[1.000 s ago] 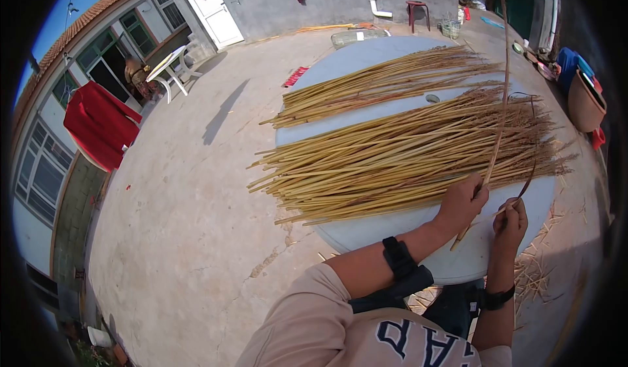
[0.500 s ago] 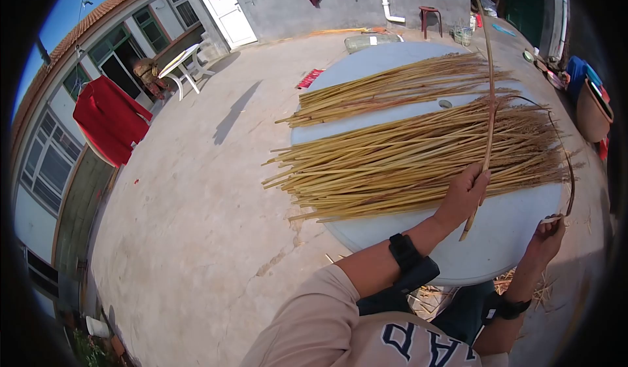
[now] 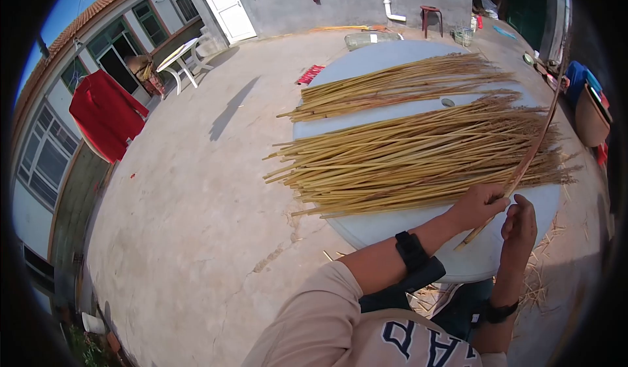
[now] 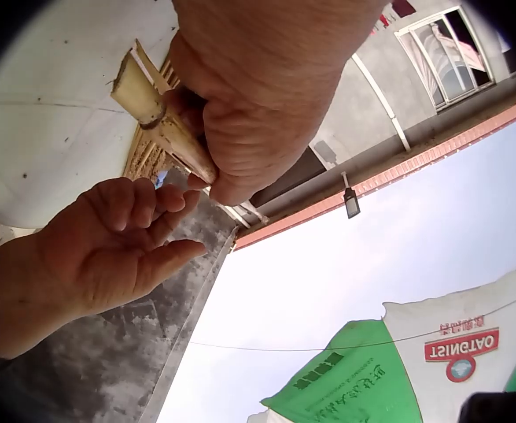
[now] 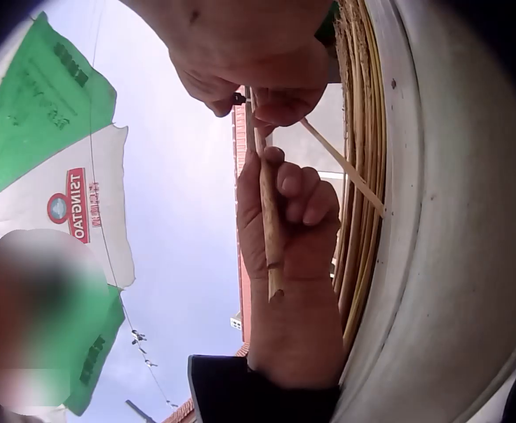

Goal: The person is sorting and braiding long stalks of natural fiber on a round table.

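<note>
With the fingers of our left hand curled round it, we grip a long stalk near its thick cut end, right of centre in the lower half of the frame. The fingers of our right hand are loosely bent just beside the grip; in the left wrist view its thumb and forefinger stand apart, with nothing between them. The stalk tilts, its cut end low over the table and its thin end up at the upper right. A black band wraps our left wrist, another our right.

Beyond our hands, a large spread of stalks lies across the middle of the pale table, cut ends to the left and brushy heads to the right. A smaller spread lies above it, a strip of tabletop showing between them. Scraps of straw litter the ground at the lower right.

Farther out, a dark red stool stands at the upper right, and a white door is in the wall at the upper left. A red garment hangs at the left, and a white table stands near a person.
</note>
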`<state>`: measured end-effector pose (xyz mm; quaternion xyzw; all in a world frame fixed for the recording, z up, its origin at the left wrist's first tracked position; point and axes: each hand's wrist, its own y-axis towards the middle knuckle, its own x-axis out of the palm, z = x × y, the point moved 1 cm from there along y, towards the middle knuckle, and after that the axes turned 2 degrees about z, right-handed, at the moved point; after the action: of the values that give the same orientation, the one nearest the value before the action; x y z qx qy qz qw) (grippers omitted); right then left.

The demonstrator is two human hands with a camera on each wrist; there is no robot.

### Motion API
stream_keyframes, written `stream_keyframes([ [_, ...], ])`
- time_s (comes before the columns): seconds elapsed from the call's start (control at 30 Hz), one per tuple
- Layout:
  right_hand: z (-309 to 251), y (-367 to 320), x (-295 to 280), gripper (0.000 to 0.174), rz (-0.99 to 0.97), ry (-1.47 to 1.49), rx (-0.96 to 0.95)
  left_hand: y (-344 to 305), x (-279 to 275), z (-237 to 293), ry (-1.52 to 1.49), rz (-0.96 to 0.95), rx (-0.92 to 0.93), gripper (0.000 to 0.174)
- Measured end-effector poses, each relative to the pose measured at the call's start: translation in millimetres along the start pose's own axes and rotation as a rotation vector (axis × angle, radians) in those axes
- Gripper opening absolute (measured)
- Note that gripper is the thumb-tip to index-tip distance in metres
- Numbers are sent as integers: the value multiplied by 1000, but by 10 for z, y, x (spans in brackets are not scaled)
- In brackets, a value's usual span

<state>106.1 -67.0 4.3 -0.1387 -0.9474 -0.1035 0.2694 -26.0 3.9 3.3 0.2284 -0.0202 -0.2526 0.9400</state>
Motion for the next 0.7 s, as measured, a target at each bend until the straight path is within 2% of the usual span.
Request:
stream_keyframes([
  [0.07, -6, -49, 231, 27, 66, -251, -142, -33, -47, 170, -57, -44, -30, 22],
  [0.13, 14, -14, 229, 20, -19, -205, -127, -44, -53, 220, -227, -127, -262, 19],
  [0.2, 22, 56, 208, 17, 21, -205, -58, -21, -12, -33, -164, -125, -238, 20],
  [0.23, 52, 103, 163, 17, 2, -170, -14, -27, -29, 196, -229, -157, -323, 20],
  [0.3, 130, 139, 90, 16, -7, -218, 27, -27, 0, 121, -184, -183, -340, 21],
  [0.37, 147, 143, 8, 15, -11, -302, -32, -30, 16, 104, -201, -184, -514, 21],
  [0.47, 168, 156, -25, 15, -50, -325, -33, -33, -21, 22, -96, -214, -516, 21],
  [0.53, 186, 162, -47, 16, -33, -310, -19, -37, 2, 29, -137, -206, -504, 21],
  [0.63, 223, 162, -58, 17, 31, -386, -98, -34, 10, 73, -152, -223, -513, 20],
  [0.7, 248, 200, -150, 25, 380, -477, -356, -27, 38, 100, -113, -210, -538, 19],
])
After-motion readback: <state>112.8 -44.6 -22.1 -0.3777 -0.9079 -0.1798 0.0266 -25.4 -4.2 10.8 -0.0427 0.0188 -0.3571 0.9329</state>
